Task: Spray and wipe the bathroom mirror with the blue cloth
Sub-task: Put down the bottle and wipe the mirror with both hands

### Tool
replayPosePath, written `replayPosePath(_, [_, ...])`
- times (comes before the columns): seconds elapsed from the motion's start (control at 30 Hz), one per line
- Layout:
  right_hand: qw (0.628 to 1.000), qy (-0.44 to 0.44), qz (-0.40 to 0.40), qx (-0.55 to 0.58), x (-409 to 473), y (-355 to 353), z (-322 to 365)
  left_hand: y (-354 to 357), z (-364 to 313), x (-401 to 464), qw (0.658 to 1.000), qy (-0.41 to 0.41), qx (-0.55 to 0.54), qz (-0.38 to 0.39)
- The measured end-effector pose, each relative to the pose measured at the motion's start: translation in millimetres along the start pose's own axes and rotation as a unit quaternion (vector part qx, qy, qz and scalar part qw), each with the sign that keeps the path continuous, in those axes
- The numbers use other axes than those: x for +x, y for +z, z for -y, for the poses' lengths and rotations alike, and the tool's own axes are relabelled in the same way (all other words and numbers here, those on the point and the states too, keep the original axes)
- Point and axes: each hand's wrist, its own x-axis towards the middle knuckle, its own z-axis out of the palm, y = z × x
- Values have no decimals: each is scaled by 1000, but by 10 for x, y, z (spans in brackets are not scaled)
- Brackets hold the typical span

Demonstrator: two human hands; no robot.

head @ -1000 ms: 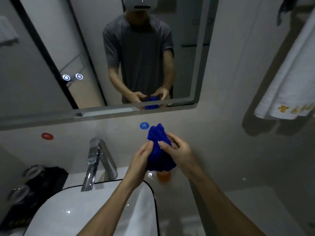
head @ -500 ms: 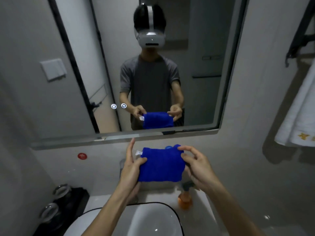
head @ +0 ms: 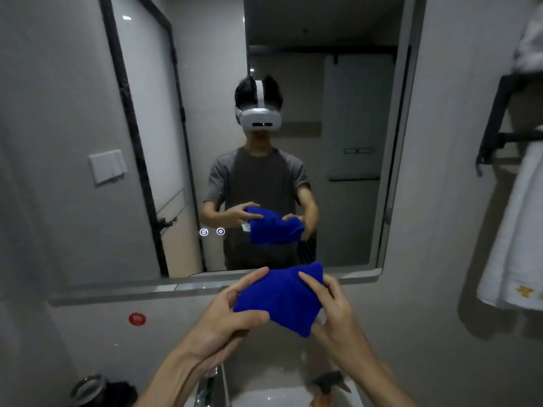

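— Talk me through your hands.

— My left hand (head: 226, 315) pinches the near-left corner of the blue cloth (head: 279, 298), thumb on top, fingers curled behind. My right hand (head: 335, 315) grips the right edge, fingertips laid over the face. Both are clamped on it, a cloth's width apart, chest-high in front of the mirror (head: 352, 113), just under its lower frame.

— How will that cloth behave?

— Soft, light, floppy, I'd say. It sags between my grips and it's folded into a thick pad. No slip, nothing fragile. I reckon it's best held bunched in one palm, flat face out, so the other hand is free for the spray.

— Where's the spray?

— Hard to say. Something orange with a dark top (head: 326, 389) sits low by the basin (head: 264, 398), cut off at the bottom edge; I can't tell whether it's the sprayer. The tap (head: 207, 389) is mostly hidden under my left forearm. A white towel (head: 511, 245) hangs on the right, half out of view. Whether the glass is wet, I can't tell in this dim light.
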Motion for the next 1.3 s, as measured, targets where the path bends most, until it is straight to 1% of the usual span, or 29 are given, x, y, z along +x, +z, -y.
replayPosePath(0.07, [998, -24, -61, 18, 68, -59, 7, 8, -43, -18, 997, 12, 69, 15])
replayPosePath(0.13, [995, -41, -67, 60, 172, -229, 58, -1, -101, -39, 989, 21, 144, 10])
replayPosePath(0.17, [995, -40, -52, 70, 235, -337, 88, 2, -142, -44, 982, 24, 185, -2])
replayPosePath(0.2, [996, -34, -20, 79, 305, -444, 109, 12, -185, -41, 969, 33, 243, -16])
replayPosePath(0.3, [985, -19, 104, 137, 526, -722, 175, 105, -322, -8, 897, 76, 434, -30])
replayPosePath(0.37, [978, -17, 133, 157, 655, -880, 248, 133, -392, 49, 859, 104, 501, -16])
replayPosePath(0.43, [977, -26, 136, 164, 764, -1028, 317, 137, -480, 100, 843, 97, 528, 6])
replayPosePath(0.53, [966, -35, 163, 195, 886, -1239, 391, 167, -644, 161, 862, 55, 501, 52])
replayPosePath(0.57, [964, -36, 178, 196, 921, -1308, 408, 208, -698, 182, 866, 60, 494, 48])
replayPosePath(0.67, [951, -15, 228, 209, 1026, -1479, 417, 338, -880, 266, 871, 100, 480, -21])
replayPosePath(0.73, [924, 26, 259, 280, 1109, -1574, 403, 419, -1006, 339, 855, 129, 500, -40])
replayPosePath(0.8, [878, 70, 274, 386, 1191, -1657, 397, 491, -1131, 427, 827, 166, 536, -43])
replayPosePath(0.83, [869, 78, 266, 410, 1228, -1685, 410, 528, -1188, 472, 813, 183, 550, -47])
replayPosePath(0.87, [880, 79, 241, 401, 1275, -1708, 426, 562, -1245, 536, 799, 200, 564, -56])
replayPosePath(0.9, [906, 75, 201, 364, 1328, -1719, 440, 600, -1290, 609, 783, 220, 579, -66])
replayPosePath(0.97, [959, 49, 108, 258, 1467, -1721, 467, 680, -1366, 771, 736, 265, 616, -91])
replayPosePath(1.03, [985, 9, 39, 169, 1635, -1732, 468, 752, -1435, 944, 689, 310, 645, -115])
replayPosePath(1.07, [990, -7, 11, 139, 1724, -1741, 449, 784, -1472, 1031, 673, 331, 649, -129])
replayPosePath(1.17, [994, -47, -80, 50, 1957, -1750, 376, 840, -1556, 1308, 639, 384, 650, -144])
replayPosePath(1.2, [992, -59, -111, 7, 2020, -1730, 343, 842, -1563, 1398, 619, 394, 662, -150])
replayPosePath(1.23, [988, -73, -137, -28, 2070, -1695, 310, 835, -1553, 1480, 590, 404, 681, -159])
replayPosePath(1.27, [983, -83, -157, -54, 2104, -1648, 288, 825, -1533, 1544, 548, 407, 709, -175])
replayPosePath(1.3, [977, -92, -174, -78, 2120, -1601, 266, 819, -1509, 1590, 496, 411, 738, -201])
